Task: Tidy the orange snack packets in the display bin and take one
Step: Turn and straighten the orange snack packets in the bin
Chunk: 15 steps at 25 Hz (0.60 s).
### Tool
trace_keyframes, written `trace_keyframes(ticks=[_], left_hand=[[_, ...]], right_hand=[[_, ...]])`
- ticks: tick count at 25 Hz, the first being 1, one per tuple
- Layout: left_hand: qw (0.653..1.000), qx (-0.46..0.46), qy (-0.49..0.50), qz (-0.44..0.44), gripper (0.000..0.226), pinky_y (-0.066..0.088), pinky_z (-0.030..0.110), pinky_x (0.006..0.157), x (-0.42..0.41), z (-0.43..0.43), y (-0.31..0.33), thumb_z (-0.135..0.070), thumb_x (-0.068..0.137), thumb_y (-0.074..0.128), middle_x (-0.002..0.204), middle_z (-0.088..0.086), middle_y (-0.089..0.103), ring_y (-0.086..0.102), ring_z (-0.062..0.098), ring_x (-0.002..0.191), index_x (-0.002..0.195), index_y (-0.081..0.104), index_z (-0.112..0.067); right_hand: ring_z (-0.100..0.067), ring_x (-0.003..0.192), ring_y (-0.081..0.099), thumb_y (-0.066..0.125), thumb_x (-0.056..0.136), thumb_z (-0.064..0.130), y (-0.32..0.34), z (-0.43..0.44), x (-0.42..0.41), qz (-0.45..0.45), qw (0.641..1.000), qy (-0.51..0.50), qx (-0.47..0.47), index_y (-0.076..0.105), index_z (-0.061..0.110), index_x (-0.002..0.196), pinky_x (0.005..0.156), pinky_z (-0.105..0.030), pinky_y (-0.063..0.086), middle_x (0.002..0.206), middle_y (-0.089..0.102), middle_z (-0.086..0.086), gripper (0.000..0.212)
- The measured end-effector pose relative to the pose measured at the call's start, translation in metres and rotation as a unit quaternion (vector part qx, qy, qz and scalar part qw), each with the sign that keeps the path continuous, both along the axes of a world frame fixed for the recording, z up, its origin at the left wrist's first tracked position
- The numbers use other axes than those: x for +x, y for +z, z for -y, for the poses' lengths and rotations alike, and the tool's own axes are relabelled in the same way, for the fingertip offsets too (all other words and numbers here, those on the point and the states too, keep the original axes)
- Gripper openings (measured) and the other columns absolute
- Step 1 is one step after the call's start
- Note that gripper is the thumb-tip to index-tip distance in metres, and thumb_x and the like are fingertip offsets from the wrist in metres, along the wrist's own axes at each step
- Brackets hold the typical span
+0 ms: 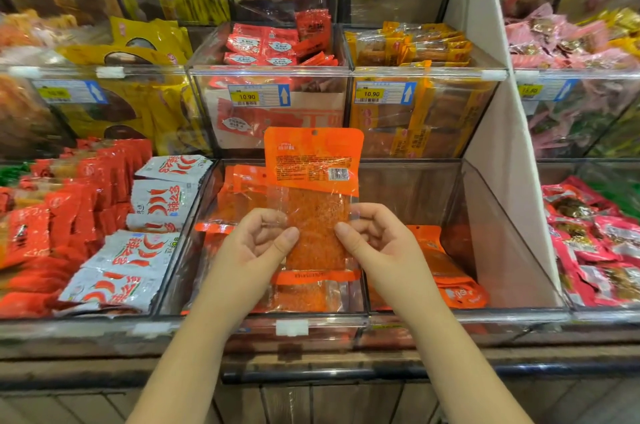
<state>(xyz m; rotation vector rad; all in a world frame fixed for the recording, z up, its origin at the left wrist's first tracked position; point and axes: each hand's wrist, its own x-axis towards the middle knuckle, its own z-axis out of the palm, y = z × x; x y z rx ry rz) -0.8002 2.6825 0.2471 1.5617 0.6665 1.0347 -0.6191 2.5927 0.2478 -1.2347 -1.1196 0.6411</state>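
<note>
While both hands pinch it, orange snack packet (313, 164) stands upright over clear display bin (502, 250), printed back toward camera, hang hole on top. Left hand (258, 243): thumb on packet's lower left edge, fingers curled behind. Right hand (374, 240): same grip on lower right edge. More orange packets (239, 195) lie in bin beneath, some leaning at back left. White chilli packets (152, 250) fill bin just left.

1. Above the grip, print on the held orange packet (313, 167) is too small to read.
2. At the grip, left hand (256, 245) and right hand (375, 241) cover its side edges.
3. Below the grip, binned packets (304, 297) lie partly hidden.
</note>
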Motion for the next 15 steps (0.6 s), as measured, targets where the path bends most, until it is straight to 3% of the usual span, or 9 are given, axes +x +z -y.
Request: trace_keyframes(ticks=[5,9,12,15], left_hand=[[1.0,-0.003,0.004,0.013,0.026,0.059,0.032,0.077,-0.0016,-0.0002,0.0,-0.036,0.081,0.071,0.101,0.003,0.076,0.073,0.017,0.095,0.104,0.065,-0.026],[1.0,0.006,0.021,0.017,0.022,0.058,0.036,0.085,-0.0013,0.0023,0.003,-0.043,0.077,0.072,0.101,-0.001,0.076,0.072,0.015,0.098,0.098,0.069,-0.036],[0.999,0.026,0.031,-0.002,0.011,0.054,0.028,0.078,-0.0016,0.0054,0.0052,-0.048,0.086,0.063,0.092,-0.011,0.073,0.068,0.005,0.089,0.094,0.069,-0.044],[0.999,0.032,0.028,-0.012,0.014,0.047,0.019,0.069,-0.0017,0.0084,0.0075,-0.047,0.092,0.055,0.08,-0.019,0.067,0.061,-0.001,0.075,0.091,0.068,-0.044]], right_hand=[[-0.018,0.099,0.072,0.071,0.092,0.034,0.0,-0.0002,0.0015,-0.001,1.0,0.013,-0.008,0.064,0.025,0.121,0.087,-0.037,0.062,0.104,0.074,-0.004,0.031],[-0.014,0.096,0.073,0.067,0.095,0.036,0.0011,0.0009,-0.0001,0.01,1.0,0.023,-0.013,0.064,0.025,0.122,0.082,-0.032,0.061,0.101,0.076,-0.003,0.029],[-0.012,0.095,0.073,0.065,0.096,0.036,-0.0003,0.0018,-0.0004,0.025,1.0,0.008,-0.009,0.065,0.027,0.121,0.084,-0.033,0.061,0.099,0.076,0.0,0.026],[-0.012,0.097,0.073,0.065,0.096,0.036,-0.0016,0.0012,-0.0003,0.02,1.0,0.001,-0.009,0.066,0.027,0.12,0.087,-0.036,0.062,0.1,0.077,0.002,0.026]])
